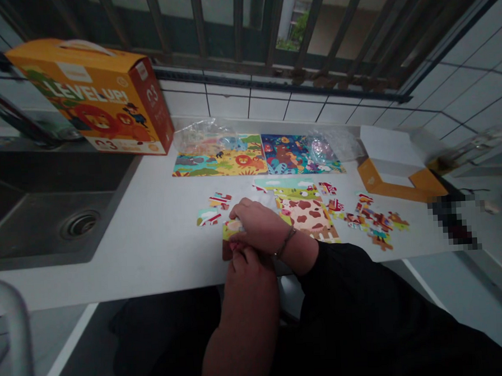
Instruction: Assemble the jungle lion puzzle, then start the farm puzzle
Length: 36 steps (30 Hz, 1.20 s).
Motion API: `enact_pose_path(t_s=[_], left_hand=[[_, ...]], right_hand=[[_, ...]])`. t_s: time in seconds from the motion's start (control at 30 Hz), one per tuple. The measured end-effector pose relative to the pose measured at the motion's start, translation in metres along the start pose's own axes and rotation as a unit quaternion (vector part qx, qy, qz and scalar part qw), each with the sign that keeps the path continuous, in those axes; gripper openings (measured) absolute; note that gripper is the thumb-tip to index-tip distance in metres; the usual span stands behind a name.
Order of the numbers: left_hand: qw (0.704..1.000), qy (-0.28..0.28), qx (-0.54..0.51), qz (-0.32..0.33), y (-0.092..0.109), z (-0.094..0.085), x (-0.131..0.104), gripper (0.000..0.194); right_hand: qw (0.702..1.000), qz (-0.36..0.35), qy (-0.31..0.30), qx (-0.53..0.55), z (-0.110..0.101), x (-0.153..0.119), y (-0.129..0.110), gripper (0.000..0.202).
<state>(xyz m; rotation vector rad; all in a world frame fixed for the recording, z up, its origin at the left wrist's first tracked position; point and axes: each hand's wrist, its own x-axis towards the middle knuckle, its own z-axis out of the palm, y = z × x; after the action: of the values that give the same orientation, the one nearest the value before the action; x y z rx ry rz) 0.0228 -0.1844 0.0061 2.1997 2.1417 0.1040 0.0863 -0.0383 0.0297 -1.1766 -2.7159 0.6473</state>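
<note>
A partly assembled jigsaw puzzle with a brown-spotted cow lies on the white counter, and my hands meet over its lower left part. My right hand, with a bracelet at the wrist, has its fingers curled down over a corner puzzle piece. Just below it, my left hand has its fingertips bent together at the same piece, beside a small pink patch. The hands hide much of the puzzle there. Loose puzzle pieces lie to the left, and several more puzzle pieces are scattered on the right.
Two picture sheets lie at the back, partly under clear plastic wrappers. An orange box stands at the back left beside the sink. An opened orange-and-white box sits at the right.
</note>
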Motion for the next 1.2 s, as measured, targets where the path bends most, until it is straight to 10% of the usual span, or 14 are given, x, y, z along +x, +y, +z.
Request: enact_pose_path(t_s=[0.5, 0.8, 1.0, 1.2], left_hand=[[1.000, -0.016, 0.018, -0.018, -0.004, -0.021, 0.006, 0.045], [0.998, -0.056, -0.013, 0.023, -0.021, -0.028, 0.011, 0.051], [0.996, -0.062, 0.027, 0.063, -0.025, -0.029, 0.013, 0.053], [0.994, -0.070, 0.027, 0.074, -0.028, -0.029, 0.017, 0.050]], right_hand=[[0.996, 0.037, 0.022, 0.082, -0.009, -0.007, 0.007, 0.023], [0.986, 0.077, 0.144, 0.041, -0.005, -0.084, 0.021, 0.013], [0.958, 0.222, 0.179, -0.030, -0.030, -0.145, 0.078, 0.017], [0.846, 0.488, 0.128, -0.171, -0.081, -0.203, 0.167, 0.026]])
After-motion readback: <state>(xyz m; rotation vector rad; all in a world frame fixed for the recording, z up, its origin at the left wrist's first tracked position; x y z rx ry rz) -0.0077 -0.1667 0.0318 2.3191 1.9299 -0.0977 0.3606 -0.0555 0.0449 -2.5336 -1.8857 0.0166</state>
